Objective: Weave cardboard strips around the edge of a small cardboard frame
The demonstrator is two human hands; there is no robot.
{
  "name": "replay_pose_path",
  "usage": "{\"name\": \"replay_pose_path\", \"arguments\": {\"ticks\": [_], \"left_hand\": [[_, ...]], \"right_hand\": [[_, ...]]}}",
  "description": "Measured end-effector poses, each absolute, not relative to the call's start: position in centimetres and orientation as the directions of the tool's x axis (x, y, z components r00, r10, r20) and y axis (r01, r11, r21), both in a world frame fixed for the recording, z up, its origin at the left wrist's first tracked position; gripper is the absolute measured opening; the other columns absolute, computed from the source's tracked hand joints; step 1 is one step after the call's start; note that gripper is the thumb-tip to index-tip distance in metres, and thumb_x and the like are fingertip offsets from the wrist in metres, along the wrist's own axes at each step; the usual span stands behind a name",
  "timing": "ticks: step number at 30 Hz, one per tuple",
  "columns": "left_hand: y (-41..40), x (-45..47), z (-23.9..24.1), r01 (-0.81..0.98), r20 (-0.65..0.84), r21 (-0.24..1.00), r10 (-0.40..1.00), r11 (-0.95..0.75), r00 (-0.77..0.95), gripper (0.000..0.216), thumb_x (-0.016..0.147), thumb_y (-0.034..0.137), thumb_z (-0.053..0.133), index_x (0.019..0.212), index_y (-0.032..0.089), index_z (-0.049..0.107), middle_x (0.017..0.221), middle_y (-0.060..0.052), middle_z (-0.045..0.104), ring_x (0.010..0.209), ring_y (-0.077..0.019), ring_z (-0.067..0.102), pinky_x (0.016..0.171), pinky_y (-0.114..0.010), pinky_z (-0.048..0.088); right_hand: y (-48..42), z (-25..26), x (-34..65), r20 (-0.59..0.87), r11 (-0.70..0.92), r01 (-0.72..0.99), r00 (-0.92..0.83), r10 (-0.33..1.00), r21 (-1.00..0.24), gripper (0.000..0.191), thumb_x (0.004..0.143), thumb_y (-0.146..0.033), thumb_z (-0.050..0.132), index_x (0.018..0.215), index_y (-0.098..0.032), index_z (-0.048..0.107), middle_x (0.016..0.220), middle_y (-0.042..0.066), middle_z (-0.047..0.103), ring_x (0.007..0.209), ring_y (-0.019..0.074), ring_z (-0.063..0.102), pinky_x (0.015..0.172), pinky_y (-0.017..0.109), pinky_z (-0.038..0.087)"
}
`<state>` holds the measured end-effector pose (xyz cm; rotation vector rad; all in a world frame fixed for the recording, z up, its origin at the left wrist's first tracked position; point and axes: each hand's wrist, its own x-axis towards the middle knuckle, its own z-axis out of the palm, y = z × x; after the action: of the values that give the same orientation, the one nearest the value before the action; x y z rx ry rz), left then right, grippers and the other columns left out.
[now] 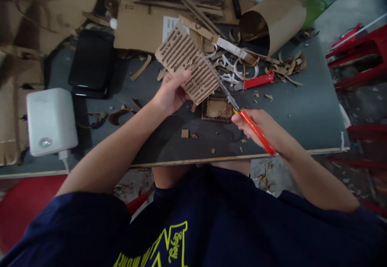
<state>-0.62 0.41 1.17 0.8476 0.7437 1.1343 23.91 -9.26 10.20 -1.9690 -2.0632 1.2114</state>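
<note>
Cardboard filled most of the view. The left hand (pixel 171 95) was closed on a slotted cardboard panel (pixel 186 63), thumb over its near face and fingers behind. It held the panel tilted and lifted clear of the grey surface (pixel 302 109), above the middle of it. The right hand (pixel 256 128) was clenched around the orange handle of a utility knife (pixel 252 126). The long blade was extended up and to the left, its tip lying against the panel's right edge.

Just below the panel, between the two hands, a small brown cardboard tray (pixel 217 109) lay flat on the surface with small offcuts scattered near it. A red-handled tool (pixel 258 80) lay farther back, right of the panel, among white paper curls (pixel 232 71) and brown cardboard shavings (pixel 287 67). Behind these stood a rolled cardboard sheet (pixel 275 19), its open end facing left. A flat cardboard sheet (pixel 139 29) with strips piled on it lay at the back.

At the left edge a white box (pixel 50 119) with a cable plugged into its near corner rested on the surface. A black case (pixel 92 63) lay just behind it. A red stool (pixel 359 49) stood off the surface to the right. The person wore a dark blue shirt with yellow lettering.
</note>
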Motion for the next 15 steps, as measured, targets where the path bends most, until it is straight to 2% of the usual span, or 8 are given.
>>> {"name": "replay_pose_path", "arguments": {"ticks": [3, 7, 12, 15], "left_hand": [[1.5, -1.2, 1.9, -0.513, -0.122, 0.842, 0.985, 0.169, 0.125, 0.063, 0.047, 0.061, 0.093, 0.093, 0.025, 0.069, 0.090, -0.002, 0.075, 0.096, -0.0276, 0.071, 0.068, -0.037, 0.065], [2.3, -1.7, 2.2, -0.444, -0.059, 0.895, 0.998, 0.038, -0.035, 0.056, 0.041, 0.050, 0.098, 0.077, 0.021, 0.066, 0.078, -0.004, 0.071, 0.083, -0.0244, 0.070, 0.077, -0.045, 0.066], [2.0, -2.2, 2.3, -0.368, 0.038, 0.929, 0.999, -0.028, 0.022, 0.063, 0.041, 0.055, 0.100, 0.075, 0.018, 0.061, 0.069, -0.003, 0.066, 0.085, -0.0285, 0.071, 0.082, -0.057, 0.066], [1.7, -2.5, 2.3, -0.341, 0.052, 0.940, 0.996, -0.025, 0.071, 0.057, 0.046, 0.055, 0.099, 0.075, 0.022, 0.063, 0.068, -0.002, 0.069, 0.084, -0.0266, 0.071, 0.082, -0.056, 0.068]], "right_hand": [[-9.4, 10.5, 24.3, -0.484, -0.106, 0.849, -0.189, 0.855, -0.518, 0.068, 0.084, -0.088, 0.037, 0.064, -0.024, 0.034, 0.056, -0.003, 0.044, 0.053, 0.0129, 0.044, 0.058, 0.032, 0.033], [-9.6, 10.9, 24.8, -0.519, -0.099, 0.872, -0.190, 0.834, -0.479, 0.065, 0.087, -0.085, 0.041, 0.064, -0.024, 0.035, 0.053, -0.004, 0.044, 0.050, 0.0118, 0.044, 0.055, 0.031, 0.032], [-9.3, 11.3, 25.7, -0.542, -0.083, 0.873, -0.222, 0.811, -0.481, 0.059, 0.088, -0.079, 0.046, 0.068, -0.024, 0.040, 0.061, -0.003, 0.049, 0.054, 0.0123, 0.045, 0.057, 0.031, 0.035], [-9.0, 11.6, 26.3, -0.515, -0.020, 0.866, -0.279, 0.810, -0.499, 0.058, 0.085, -0.081, 0.047, 0.079, -0.023, 0.050, 0.069, 0.000, 0.055, 0.060, 0.0152, 0.049, 0.060, 0.033, 0.037]]}}
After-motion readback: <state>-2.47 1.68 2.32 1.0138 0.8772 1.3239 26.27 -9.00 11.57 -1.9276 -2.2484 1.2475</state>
